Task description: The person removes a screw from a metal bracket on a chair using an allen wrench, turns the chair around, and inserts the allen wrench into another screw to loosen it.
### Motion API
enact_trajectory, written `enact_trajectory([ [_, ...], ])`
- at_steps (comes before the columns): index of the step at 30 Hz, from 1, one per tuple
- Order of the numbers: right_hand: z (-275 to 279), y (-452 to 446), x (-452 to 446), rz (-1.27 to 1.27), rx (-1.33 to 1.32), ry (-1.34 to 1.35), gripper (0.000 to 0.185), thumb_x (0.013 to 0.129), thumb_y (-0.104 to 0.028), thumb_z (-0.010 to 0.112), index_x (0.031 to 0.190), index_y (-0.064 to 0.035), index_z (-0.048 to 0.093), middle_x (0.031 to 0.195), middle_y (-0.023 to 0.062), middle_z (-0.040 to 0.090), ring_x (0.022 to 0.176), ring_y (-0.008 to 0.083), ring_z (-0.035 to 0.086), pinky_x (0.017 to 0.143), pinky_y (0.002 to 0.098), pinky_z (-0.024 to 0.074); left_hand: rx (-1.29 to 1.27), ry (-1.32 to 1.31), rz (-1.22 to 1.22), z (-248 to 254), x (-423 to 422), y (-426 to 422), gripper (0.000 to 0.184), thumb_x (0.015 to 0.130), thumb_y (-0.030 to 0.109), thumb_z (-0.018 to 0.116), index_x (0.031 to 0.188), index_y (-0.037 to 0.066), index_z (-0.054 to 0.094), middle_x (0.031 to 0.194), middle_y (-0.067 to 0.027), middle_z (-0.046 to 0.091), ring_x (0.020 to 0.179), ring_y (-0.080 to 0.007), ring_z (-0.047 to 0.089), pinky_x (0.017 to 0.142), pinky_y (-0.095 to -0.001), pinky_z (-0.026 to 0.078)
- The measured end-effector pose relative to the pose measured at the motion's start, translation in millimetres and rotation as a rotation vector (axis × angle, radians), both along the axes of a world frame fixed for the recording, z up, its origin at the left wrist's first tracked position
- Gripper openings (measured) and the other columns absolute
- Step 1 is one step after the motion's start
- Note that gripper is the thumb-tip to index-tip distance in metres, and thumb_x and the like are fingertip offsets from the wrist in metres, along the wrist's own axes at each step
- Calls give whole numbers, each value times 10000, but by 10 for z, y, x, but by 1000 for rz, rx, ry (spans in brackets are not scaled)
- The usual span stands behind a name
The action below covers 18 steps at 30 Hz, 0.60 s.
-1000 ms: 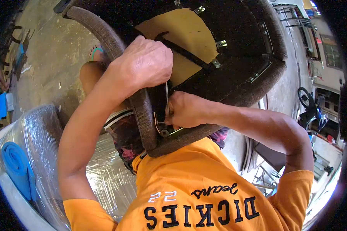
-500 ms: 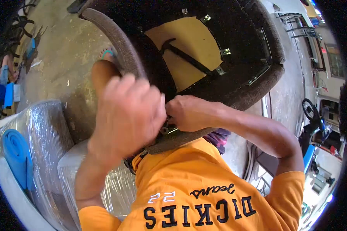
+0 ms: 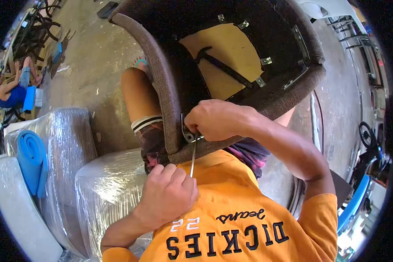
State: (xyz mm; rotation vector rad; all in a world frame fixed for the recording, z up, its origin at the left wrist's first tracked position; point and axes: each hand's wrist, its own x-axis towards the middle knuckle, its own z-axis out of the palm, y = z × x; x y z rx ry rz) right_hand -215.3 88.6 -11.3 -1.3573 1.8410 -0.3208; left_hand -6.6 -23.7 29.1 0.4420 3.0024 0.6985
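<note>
A brown fabric chair frame (image 3: pixel 292 98) lies across my lap with its dark underside and a tan board facing me. My left hand (image 3: pixel 168 194) is closed round one end of a thin metal tool (image 3: pixel 193 163), low in front of my orange shirt. The tool's shaft runs up over the frame's near edge to a metal bracket (image 3: pixel 189 137) at the corner. My right hand (image 3: pixel 218 120) is closed at that bracket, its fingertips partly hidden, and I cannot make out what it grips. A black hammer (image 3: pixel 225 67) lies on the board.
Plastic-wrapped furniture pieces (image 3: pixel 72 144) and a rolled blue mat (image 3: pixel 30 150) stand at the left. A person in blue (image 3: pixel 12 96) sits at the far left near dark curved frames. Concrete floor (image 3: pixel 87 56) lies beyond, with a steering wheel (image 3: pixel 367 134) at the right.
My left hand has swung down from above the chair corner towards my shirt, with the tool's shaft now pointing down. My right hand stays by the bracket. The chair shows farther right in view.
</note>
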Motion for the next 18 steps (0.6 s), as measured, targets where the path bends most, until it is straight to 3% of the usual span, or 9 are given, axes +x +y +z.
enact_trajectory([
  [4,60,126,-77,51,75,-14,201,771,-30,571,909,-46,716,878,184,709,889,376,679,795,454,528,-126,183,103,323,-356,-162,253,815,154,719,663,93,526,672,-81,477,637,-253,494,561,-397,368],
  [5,42,166,-117,29,-6,-74,183,785,-54,584,909,-46,719,875,187,708,885,377,679,791,455,527,-157,256,134,324,-517,-256,262,831,152,719,676,88,517,679,-91,469,628,-261,484,559,-405,368],
  [7,79,176,-158,14,-90,-126,168,800,-77,597,908,-47,722,873,190,707,882,378,678,787,455,526,-15,259,258,232,-897,-452,271,888,158,683,704,48,519,678,-134,451,615,-307,464,576,-450,388],
  [9,178,163,-163,-170,-37,-179,162,830,-151,639,914,-44,728,856,203,702,864,385,678,777,456,525,152,98,337,156,-1278,-634,301,953,191,625,742,2,522,686,-184,470,648,-363,502,608,-470,416],
  [13,1,171,-162,-295,-46,-31,208,843,-215,669,899,-26,735,850,207,703,840,387,684,764,457,532,361,-124,177,-56,-1925,-775,335,981,242,582,781,-24,552,697,-217,529,685,-399,548,632,-466,435],
  [15,-46,138,-167,-211,28,49,230,836,-223,673,869,-8,748,816,208,703,820,383,690,762,451,542,164,-76,-88,-152,-2162,-776,358,980,268,571,783,-29,597,721,-237,582,696,-393,590,647,-452,452],
  [16,-124,109,-170,-228,40,45,230,836,-223,673,869,-8,748,816,208,703,820,383,690,762,451,542,194,-183,-138,-185,-2282,-795,336,970,247,615,784,-31,587,659,-143,531,625,-201,510,617,-380,426],
  [18,-299,37,-168,-248,147,16,248,834,-240,670,794,-13,760,782,179,715,810,341,706,768,436,553,144,-249,-178,-199,-2499,-826,335,953,254,637,784,-33,603,643,-146,532,611,-212,518,603,-385,425],
])
